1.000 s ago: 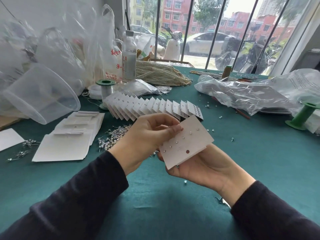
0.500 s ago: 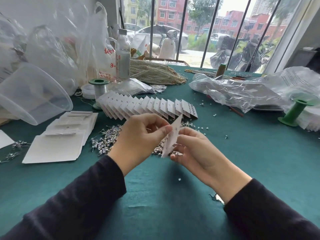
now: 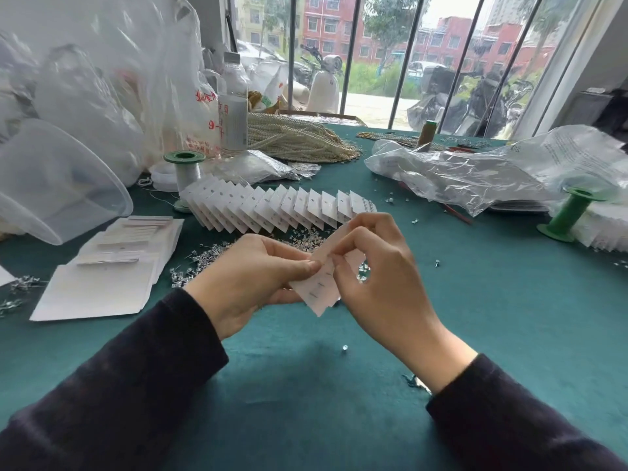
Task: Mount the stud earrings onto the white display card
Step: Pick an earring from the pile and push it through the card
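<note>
1. The white rectangular paper display card (image 3: 316,290) hangs mid-frame above the teal table (image 3: 306,385), its back toward me, probably to show the posts.
2. My left hand (image 3: 251,283) pinches its left edge, steadying it.
3. My right hand (image 3: 377,277) pinches its upper part; any stud there is hidden.
4. Loose silver stud earrings (image 3: 204,263) lie heaped just behind, within reach.

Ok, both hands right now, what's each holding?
Left hand: pinches the white display card.
Right hand: pinches the same card; whether a stud too cannot be told.

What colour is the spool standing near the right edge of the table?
Green all over, flanges and shaft; the spool shows best in the head view.
</note>
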